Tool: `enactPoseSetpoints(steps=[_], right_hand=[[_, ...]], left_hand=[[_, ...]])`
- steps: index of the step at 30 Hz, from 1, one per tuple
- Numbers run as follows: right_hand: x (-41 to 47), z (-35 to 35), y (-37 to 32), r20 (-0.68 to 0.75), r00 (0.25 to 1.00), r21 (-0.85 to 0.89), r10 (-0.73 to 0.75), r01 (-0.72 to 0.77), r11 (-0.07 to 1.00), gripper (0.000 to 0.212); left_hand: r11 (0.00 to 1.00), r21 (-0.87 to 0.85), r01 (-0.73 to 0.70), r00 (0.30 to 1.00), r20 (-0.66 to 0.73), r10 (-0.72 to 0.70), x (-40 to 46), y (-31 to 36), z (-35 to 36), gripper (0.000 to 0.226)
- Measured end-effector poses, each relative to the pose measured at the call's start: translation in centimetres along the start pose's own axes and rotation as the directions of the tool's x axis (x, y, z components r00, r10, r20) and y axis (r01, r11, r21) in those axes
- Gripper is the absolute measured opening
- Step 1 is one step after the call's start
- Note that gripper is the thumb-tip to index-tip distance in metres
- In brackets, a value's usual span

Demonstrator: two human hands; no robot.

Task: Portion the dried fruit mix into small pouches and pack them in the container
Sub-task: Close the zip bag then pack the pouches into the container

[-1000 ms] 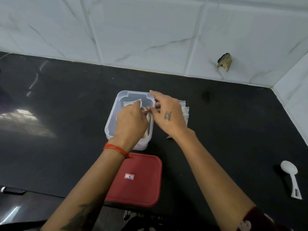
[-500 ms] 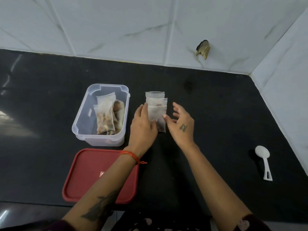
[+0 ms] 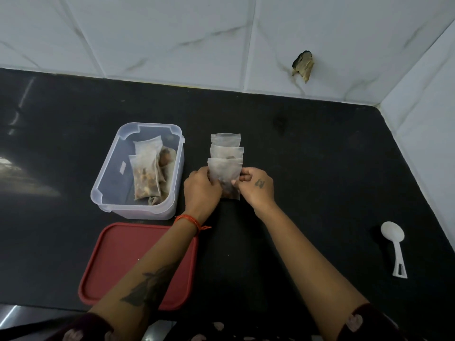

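**Pouches gripped at both edges, with two more to disturb**

Slippage is your main risk. Your left hand [image 3: 202,187] and right hand [image 3: 257,187] pinch the nearest small clear plastic pouch of dried fruit mix [image 3: 223,177] by its side edges, just right of frame centre. It overlaps two more filled pouches [image 3: 226,146] lying just above it, so lifting could drag or scatter those. Thin film held by fingertips alone could slide free, and I judge a poorly sealed top could spill fruit on the black countertop [image 3: 320,168]. The clear rectangular plastic container [image 3: 103,193], left of centre, holds packed pouches [image 3: 145,178] along its right side; cramming another there may crumple them.

Half a second ago your hands lay flatter beside the stack; now the fingers have curled onto the front pouch. The red lid [image 3: 118,257], lower left, has not moved.
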State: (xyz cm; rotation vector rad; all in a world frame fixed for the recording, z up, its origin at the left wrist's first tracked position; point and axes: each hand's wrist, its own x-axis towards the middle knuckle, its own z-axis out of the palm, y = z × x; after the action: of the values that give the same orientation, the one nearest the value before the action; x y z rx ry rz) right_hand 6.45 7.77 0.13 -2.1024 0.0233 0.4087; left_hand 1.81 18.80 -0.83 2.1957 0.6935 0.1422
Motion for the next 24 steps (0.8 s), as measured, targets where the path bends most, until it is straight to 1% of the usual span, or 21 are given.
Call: enactPoseSetpoints(steps=[4, 7, 10, 14, 20, 22, 24], right_hand=[[0.2, -0.2, 0.1, 0.055, 0.996, 0.073, 0.064, -0.068, 0.995, 0.011], [-0.3, -0.6, 0.2, 0.077, 0.993, 0.113, 0.090, -0.098, 0.989, 0.017], [-1.1, -1.5, 0.1, 0.081, 0.994, 0.154, 0.078, -0.090, 0.984, 0.013], [-2.4, -3.2, -0.9, 0.081, 0.996, 0.214, 0.033, -0.050, 0.976, 0.013], [-4.2, -4.1, -4.2, 0.076, 0.993, 0.257, -0.091, 0.069, 0.964, 0.019], [-4.7, -3.6, -5.6, 0.087, 0.985, 0.257, -0.146, 0.120, 0.959, 0.020], [-5.1, -2.5, -7.2, 0.094, 0.975, 0.251, -0.201, 0.172, 0.953, 0.018]], left_hand=[[0.999, -0.040, 0.024, 1.000, -0.013, -0.024, -0.1, 0.0, -0.1, 0.022], [0.996, -0.084, 0.012, 1.000, 0.003, -0.011, -0.5, 0.0, -0.2, 0.018], [0.993, -0.112, -0.029, 1.000, 0.007, 0.030, -1.1, 0.5, -0.5, 0.018], [0.989, -0.110, -0.099, 0.995, -0.028, 0.097, -2.1, 1.8, -1.4, 0.019], [0.963, -0.087, -0.255, 0.959, -0.152, 0.240, -3.3, 3.3, -4.7, 0.025], [0.957, -0.088, -0.275, 0.949, -0.187, 0.255, -3.5, 3.3, -6.5, 0.024], [0.963, -0.082, -0.256, 0.946, -0.228, 0.231, -3.8, 3.1, -8.7, 0.020]])
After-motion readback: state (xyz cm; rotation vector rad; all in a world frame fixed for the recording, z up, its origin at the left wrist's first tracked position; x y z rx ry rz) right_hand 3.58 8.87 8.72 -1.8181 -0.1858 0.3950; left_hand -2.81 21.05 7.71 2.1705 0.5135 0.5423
